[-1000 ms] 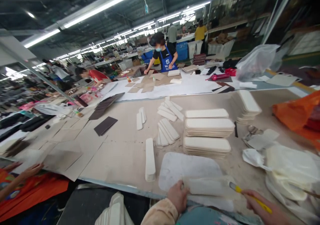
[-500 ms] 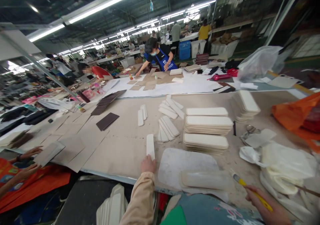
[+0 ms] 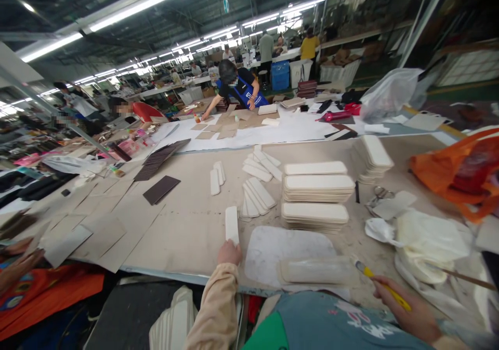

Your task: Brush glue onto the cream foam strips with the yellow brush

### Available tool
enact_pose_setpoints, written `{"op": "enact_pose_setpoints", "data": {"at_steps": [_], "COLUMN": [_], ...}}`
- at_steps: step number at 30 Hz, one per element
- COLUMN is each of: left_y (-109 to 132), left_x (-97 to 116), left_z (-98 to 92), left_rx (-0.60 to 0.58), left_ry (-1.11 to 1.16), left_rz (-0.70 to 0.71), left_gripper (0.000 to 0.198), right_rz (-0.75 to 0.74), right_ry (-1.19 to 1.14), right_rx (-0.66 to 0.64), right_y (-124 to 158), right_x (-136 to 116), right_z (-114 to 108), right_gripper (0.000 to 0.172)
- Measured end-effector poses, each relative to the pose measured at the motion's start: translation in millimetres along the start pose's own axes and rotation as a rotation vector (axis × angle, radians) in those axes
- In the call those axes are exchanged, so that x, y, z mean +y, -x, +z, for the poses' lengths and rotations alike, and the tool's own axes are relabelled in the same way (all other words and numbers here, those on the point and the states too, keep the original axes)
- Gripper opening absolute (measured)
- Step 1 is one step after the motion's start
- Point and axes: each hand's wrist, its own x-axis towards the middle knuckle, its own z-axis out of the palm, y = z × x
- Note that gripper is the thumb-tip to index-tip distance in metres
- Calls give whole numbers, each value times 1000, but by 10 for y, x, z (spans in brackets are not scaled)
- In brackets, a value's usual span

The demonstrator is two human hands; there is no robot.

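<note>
My left hand is closed on the near end of a white, round-cornered strip, which lies on or just above the table. My right hand grips a yellow-handled brush, its pale tip pointing up and left. That tip is close to the right end of a translucent, glossy strip, which rests on a whitish sheet before me. Fanned white strips lie just beyond my left hand. Stacked white strips stand beyond the sheet.
Scissors, a white plastic bag and an orange bag lie on the right. More strips sit below the table edge. At left, a co-worker's hands are near grey sheets; dark brown panels lie farther in.
The whole view has shifted slightly left. My hands keep the same hold on the strip and the brush. The co-worker's hands at left have moved toward the picture's edge.
</note>
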Motion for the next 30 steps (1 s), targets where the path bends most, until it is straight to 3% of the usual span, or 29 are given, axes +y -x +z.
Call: {"op": "enact_pose_setpoints", "data": {"at_steps": [4,14,20,24,30], "left_y": [-10,-55,-86,-41,115], "left_x": [15,49,43,-35,-160], "left_z": [-17,-59,-85,-217,-571], "left_rx": [-15,-56,-35,49,304], "left_ry": [-14,-32,-15,29,184], "left_rz": [-7,14,-16,-44,-4], "left_gripper": [34,31,26,28,41], "right_rz": [81,14,-1,21,53], "right_ry": [-104,-65,-101,-162,-309], "right_rx": [-38,-139,-120,-71,31], "right_y": [6,-18,-44,-55,-74], "right_x": [-48,-35,37,103,64], "right_z": [-1,-25,8,11,1], "right_gripper": [27,46,41,47,50]}}
